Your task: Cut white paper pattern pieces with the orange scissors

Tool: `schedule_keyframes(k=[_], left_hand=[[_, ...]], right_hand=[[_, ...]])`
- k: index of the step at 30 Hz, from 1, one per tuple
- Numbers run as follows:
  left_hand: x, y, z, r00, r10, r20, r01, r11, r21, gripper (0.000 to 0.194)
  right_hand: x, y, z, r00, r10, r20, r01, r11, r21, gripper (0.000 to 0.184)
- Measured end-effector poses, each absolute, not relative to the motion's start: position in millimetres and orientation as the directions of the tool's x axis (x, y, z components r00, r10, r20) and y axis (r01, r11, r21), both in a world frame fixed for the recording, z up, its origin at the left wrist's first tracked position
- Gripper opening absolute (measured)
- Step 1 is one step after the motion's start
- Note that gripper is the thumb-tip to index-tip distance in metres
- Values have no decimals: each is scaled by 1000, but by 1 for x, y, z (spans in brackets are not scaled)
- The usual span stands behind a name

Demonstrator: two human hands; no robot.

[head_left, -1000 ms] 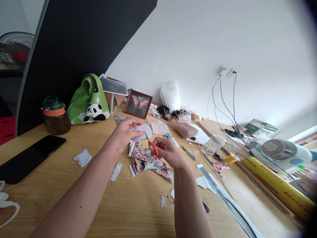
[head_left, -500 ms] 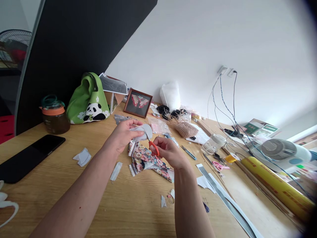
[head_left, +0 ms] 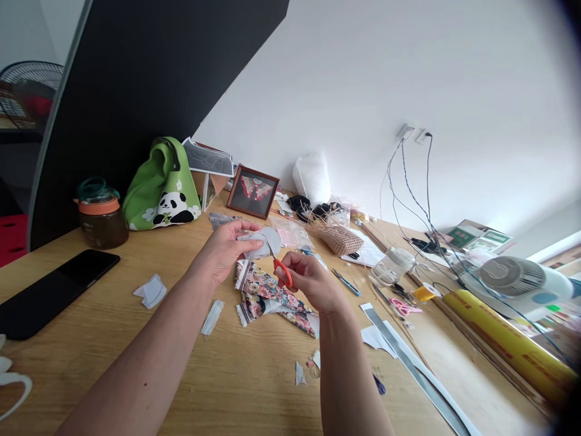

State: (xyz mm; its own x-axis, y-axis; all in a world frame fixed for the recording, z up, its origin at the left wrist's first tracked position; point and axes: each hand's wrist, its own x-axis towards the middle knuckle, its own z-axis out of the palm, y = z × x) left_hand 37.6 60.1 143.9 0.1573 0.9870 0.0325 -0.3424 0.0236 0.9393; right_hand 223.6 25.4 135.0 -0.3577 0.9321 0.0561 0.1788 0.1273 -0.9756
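Observation:
Between thumb and fingers, my left hand (head_left: 229, 248) pinches a pale grey-white piece (head_left: 259, 243) with a rounded edge; whether it is paper or cloth I cannot tell. My right hand (head_left: 305, 275) is closed on the orange handles of small scissors (head_left: 282, 272), whose blades reach up to the right side of the pale piece. Beneath both hands, folded floral fabric (head_left: 270, 290) lies on the wooden table (head_left: 236, 381). Small pale scraps (head_left: 212, 317) are scattered nearby, one of them an angular cut piece (head_left: 151, 291) left of my left forearm.
On the left are a black phone (head_left: 59, 290), a jar of dark liquid (head_left: 102, 215) and a green panda bag (head_left: 163, 188). A framed butterfly-shaped piece (head_left: 253, 191) leans at the back. To the right lie a blue craft knife (head_left: 345, 282), pink scissors (head_left: 403, 307), a yellow roll (head_left: 503, 345) and a fan (head_left: 512, 278).
The scissors and the pale piece stay almost in place, with only a very slight shift at the blades. The whole view has moved a little with my head.

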Motion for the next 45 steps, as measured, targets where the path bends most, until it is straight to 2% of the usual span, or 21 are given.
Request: schedule_keyframes(k=[27, 45], left_hand=[[40, 58, 148, 100, 994, 49, -381, -7, 925, 35], [41, 58, 146, 76, 992, 96, -330, -66, 942, 33]], right_hand=[[215, 26, 133, -402, 914, 53, 161, 127, -979, 35], [212, 25, 134, -366, 929, 52, 167, 121, -978, 37]])
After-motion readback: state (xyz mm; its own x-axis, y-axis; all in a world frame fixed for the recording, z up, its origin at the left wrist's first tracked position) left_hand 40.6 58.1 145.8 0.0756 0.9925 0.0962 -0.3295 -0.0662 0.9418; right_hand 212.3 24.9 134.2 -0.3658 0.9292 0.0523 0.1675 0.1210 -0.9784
